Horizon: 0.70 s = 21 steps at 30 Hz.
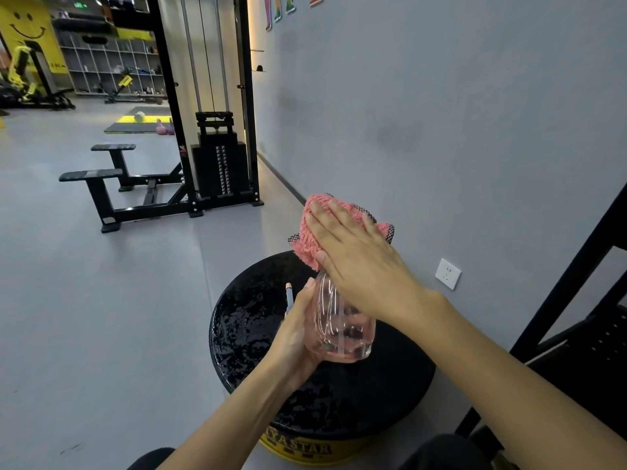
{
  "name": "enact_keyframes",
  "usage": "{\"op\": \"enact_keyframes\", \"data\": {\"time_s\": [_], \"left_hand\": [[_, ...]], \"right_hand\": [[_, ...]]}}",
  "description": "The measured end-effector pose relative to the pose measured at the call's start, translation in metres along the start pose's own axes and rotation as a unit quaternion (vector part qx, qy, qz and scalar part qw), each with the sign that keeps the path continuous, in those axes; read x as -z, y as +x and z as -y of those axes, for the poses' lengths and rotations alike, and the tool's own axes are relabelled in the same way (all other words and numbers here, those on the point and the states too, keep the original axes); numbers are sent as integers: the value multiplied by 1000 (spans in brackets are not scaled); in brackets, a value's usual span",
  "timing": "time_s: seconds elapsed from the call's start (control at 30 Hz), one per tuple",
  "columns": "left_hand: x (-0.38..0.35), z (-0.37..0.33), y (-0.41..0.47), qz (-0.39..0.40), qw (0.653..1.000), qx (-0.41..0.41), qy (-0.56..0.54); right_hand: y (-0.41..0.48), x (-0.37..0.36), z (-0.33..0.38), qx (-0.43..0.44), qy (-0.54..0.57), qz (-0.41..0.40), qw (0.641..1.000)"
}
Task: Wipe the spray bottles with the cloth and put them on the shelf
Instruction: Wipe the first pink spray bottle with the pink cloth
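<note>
Now left hand [298,330] grips spray bottle [342,334] w/ curled fingers over the black surface [251,320]; right hand [359,262], fingers flat, presses cloth [310,242] on its top. Best: turn bottle, wipe down the sides.

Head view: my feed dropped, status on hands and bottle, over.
Left hand grips clear pink plastic spray bottle. Right hand flat, pressing pink knitted cloth on its top. Held over black round stool; nothing blocking.
</note>
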<state>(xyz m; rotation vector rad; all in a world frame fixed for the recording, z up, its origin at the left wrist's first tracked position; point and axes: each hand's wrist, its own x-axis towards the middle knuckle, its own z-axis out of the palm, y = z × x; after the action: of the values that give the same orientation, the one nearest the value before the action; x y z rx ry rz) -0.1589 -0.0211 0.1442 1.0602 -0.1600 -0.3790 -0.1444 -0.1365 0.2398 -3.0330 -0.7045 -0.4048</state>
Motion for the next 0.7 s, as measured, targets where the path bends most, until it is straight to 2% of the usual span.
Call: {"op": "enact_keyframes", "data": {"time_s": [0.27, 0.47, 0.7], "left_hand": [[-4, 5, 0, 5, 999, 17, 26], [2, 4, 0, -8, 1000, 9, 12], [-1, 8, 0, 2, 1000, 14, 26]], "right_hand": [[13, 6, -3, -58, 26, -8, 998], [-3, 3, 8, -31, 10, 11, 999], [12, 2, 4, -77, 28, 2, 997]]}}
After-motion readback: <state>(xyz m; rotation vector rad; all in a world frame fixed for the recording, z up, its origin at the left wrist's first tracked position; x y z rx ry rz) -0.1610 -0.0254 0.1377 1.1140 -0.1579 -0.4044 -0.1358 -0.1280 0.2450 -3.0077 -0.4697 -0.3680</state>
